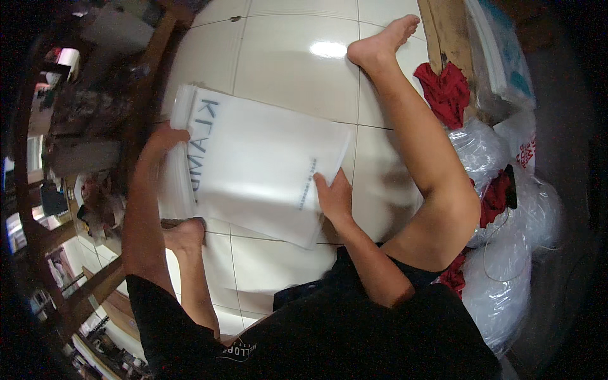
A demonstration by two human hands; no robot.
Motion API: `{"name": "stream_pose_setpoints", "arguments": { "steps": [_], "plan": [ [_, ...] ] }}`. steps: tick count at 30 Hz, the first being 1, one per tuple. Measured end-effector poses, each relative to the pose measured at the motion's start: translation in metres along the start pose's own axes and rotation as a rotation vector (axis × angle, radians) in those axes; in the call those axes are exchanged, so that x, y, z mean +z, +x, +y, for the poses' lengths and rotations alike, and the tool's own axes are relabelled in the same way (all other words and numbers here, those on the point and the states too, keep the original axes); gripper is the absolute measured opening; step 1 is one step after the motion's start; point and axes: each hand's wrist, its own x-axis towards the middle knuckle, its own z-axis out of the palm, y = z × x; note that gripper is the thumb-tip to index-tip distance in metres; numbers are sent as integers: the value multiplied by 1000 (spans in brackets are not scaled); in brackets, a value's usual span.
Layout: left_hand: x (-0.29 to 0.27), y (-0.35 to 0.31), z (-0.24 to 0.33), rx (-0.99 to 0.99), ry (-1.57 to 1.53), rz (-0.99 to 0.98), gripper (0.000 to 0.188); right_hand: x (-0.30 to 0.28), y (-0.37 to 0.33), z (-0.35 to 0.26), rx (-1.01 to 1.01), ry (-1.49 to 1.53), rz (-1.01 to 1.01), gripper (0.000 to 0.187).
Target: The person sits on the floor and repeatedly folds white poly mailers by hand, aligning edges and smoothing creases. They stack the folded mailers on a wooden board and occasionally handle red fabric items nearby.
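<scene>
Between my legs, a stack of frosted white plastic bags (253, 164) with dark printing spans from one hand to the other above the tiled floor. My left hand (170, 135) grips the stack's left edge, its thumb lying on top and its other fingers hidden at the side. On the right edge, near the lower right corner, my right hand (334, 195) holds the stack with the thumb on top and the fingers underneath. The left end looks thicker and slightly blurred.
Glossy white tiles (297, 63) cover the floor. To the right lie clear plastic bundles (500, 272), a red cloth (443, 95) and a wooden post (437, 38). Cluttered dark wooden shelving (95, 278) runs along the left. My bare right leg (424, 139) is bent beside the stack.
</scene>
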Motion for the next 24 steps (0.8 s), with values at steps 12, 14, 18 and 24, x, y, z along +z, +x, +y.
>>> {"name": "stream_pose_setpoints", "arguments": {
  "steps": [12,14,18,24],
  "plan": [
    [19,-54,-75,170,-241,175,49,24,21,-28,-158,-407,218,34],
    [17,-56,-79,142,-252,153,52,28,32,-24,-92,-324,130,35],
    [12,-54,-80,167,-254,126,53,22,54,-9,-50,47,-70,38],
    [20,-39,-100,227,-440,136,41,15,52,-6,-67,362,-196,29]
  ]
}}
